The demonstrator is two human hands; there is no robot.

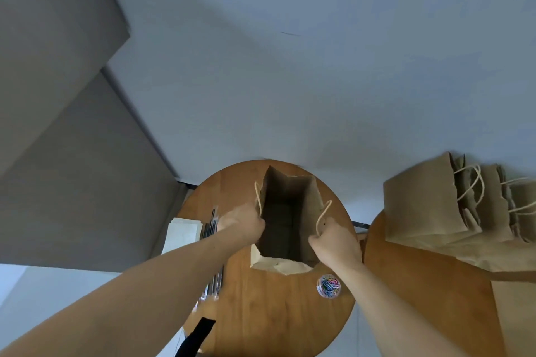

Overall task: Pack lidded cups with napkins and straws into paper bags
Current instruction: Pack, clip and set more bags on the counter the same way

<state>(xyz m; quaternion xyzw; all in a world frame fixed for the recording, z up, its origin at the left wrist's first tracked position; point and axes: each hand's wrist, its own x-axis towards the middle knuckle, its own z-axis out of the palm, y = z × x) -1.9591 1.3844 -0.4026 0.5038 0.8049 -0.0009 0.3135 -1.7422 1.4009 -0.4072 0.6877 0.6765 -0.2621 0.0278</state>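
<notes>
A brown paper bag (285, 206) stands open on a small round wooden table (261, 307), its mouth facing me and its inside dark. My left hand (242, 223) grips the bag's left rim beside its twine handle. My right hand (333, 240) grips the right rim by the other twine handle. Together they hold the mouth spread. White napkins (182, 233) lie at the table's left edge, with several wrapped straws (213, 226) next to them, partly hidden under my left forearm. No cup is in view.
A clear round box of coloured paper clips (328, 286) sits near the bag's front right corner. A second wooden table (429, 293) to the right carries several flat paper bags (435, 206) with twine handles. A pale wall rises behind.
</notes>
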